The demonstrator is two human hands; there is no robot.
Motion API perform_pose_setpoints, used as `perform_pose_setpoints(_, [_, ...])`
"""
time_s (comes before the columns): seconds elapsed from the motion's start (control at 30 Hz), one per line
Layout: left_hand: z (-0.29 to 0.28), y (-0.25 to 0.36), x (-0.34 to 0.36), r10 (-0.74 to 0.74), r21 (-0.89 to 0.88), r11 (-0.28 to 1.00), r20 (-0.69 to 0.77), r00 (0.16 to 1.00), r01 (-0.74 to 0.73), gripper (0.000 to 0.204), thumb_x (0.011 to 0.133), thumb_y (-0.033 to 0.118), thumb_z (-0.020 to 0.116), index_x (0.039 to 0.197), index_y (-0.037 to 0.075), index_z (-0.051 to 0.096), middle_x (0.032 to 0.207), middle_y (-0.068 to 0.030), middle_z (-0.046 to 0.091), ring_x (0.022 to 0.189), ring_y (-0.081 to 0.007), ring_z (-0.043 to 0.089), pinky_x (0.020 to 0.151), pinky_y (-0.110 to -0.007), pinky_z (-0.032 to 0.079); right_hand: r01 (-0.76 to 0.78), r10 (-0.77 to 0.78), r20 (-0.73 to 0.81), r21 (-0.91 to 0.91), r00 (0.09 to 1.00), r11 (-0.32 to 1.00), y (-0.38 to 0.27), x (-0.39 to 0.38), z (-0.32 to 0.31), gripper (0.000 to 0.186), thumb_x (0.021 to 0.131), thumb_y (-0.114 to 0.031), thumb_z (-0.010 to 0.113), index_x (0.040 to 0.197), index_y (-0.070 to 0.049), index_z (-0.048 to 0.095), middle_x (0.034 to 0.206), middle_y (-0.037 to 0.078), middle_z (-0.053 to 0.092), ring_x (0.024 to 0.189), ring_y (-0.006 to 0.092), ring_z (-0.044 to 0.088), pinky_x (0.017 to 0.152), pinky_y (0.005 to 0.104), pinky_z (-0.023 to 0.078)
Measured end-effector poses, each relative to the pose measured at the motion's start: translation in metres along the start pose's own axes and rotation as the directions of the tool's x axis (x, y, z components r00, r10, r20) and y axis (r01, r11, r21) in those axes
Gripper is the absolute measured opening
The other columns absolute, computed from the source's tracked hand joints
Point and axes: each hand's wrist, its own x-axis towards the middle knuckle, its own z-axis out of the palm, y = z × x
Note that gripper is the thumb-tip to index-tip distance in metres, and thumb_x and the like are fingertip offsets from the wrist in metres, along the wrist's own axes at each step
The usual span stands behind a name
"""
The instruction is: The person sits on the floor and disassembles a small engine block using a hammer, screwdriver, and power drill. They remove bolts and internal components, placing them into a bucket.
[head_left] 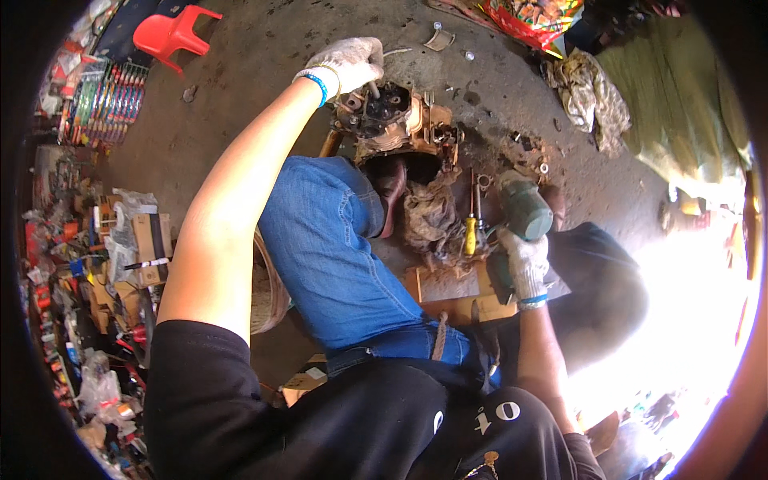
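Note:
My left hand, in a soiled white glove, is closed above the far side of a dirty engine block. A short grey rod-like piece reaches down from its fingers into the engine's dark upper opening; its exact kind is unclear. My right hand, also gloved, is wrapped round the grip of a green power tool, held to the right of the engine. The tool's front end is hard to make out. Below the engine's round dark opening lies a crumpled brown rag.
A yellow-handled screwdriver lies between rag and power tool. Loose greasy parts lie right of the engine. A red plastic chair stands at the far left, and cluttered parts and packages line the left side. A dirty cloth lies far right.

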Motion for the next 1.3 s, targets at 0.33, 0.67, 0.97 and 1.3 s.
perform_pose_setpoints(0.33, [0.016, -0.019, -0.03, 0.019, -0.672, 0.741, -0.013, 1.0, -0.022, 0.034, 0.088, 0.004, 0.066, 0.121, 0.008, 0.059, 0.101, -0.005, 0.07, 0.081, -0.0133, 0.069, 0.072, -0.028, 0.058, 0.089, -0.1, 0.163, 0.072, 0.982, 0.993, 0.014, 0.006, 0.003, 0.062, 0.079, 0.001, 0.07, 0.138, -0.001, 0.053, 0.12, 0.01, 0.065, 0.101, 0.0222, 0.065, 0.071, 0.035, 0.061])
perform_pose_setpoints(0.67, [0.026, -0.046, -0.019, -0.012, -0.619, 0.785, 0.045, 0.999, 0.037, 0.031, 0.077, 0.017, 0.086, 0.105, 0.01, 0.074, 0.091, -0.0014, 0.073, 0.078, -0.0121, 0.065, 0.069, -0.03, 0.055, 0.108, -0.177, 0.502, 0.163, 0.847, 0.981, -0.136, -0.002, 0.035, 0.041, 0.077, -0.005, 0.073, 0.117, -0.001, 0.068, 0.092, 0.01, 0.07, 0.076, 0.0214, 0.069, 0.063, 0.036, 0.06])
perform_pose_setpoints(0.97, [0.06, -0.059, -0.009, 0.0, -0.77, 0.63, 0.131, 0.991, 0.102, 0.031, 0.079, 0.012, 0.087, 0.106, 0.008, 0.073, 0.089, 0.0021, 0.07, 0.077, -0.0078, 0.063, 0.065, -0.023, 0.05, 0.347, -0.109, 0.516, -0.392, 0.849, 0.852, -0.308, 0.027, 0.088, 0.04, 0.075, -0.002, 0.078, 0.114, 0.0, 0.067, 0.088, 0.004, 0.064, 0.071, 0.0144, 0.059, 0.064, 0.0301, 0.052])
perform_pose_setpoints(1.3, [0.09, -0.064, -0.009, 0.107, -0.878, 0.454, -0.114, 0.988, -0.15, 0.042, 0.079, 0.033, 0.085, 0.113, 0.01, 0.075, 0.1, -0.0097, 0.077, 0.091, -0.0204, 0.071, 0.086, -0.033, 0.054, 0.517, 0.042, 0.616, -0.694, 0.786, 0.501, -0.372, 0.025, 0.136, 0.036, 0.078, -0.003, 0.076, 0.113, -0.004, 0.07, 0.089, 0.003, 0.069, 0.071, 0.0104, 0.062, 0.062, 0.0271, 0.052])
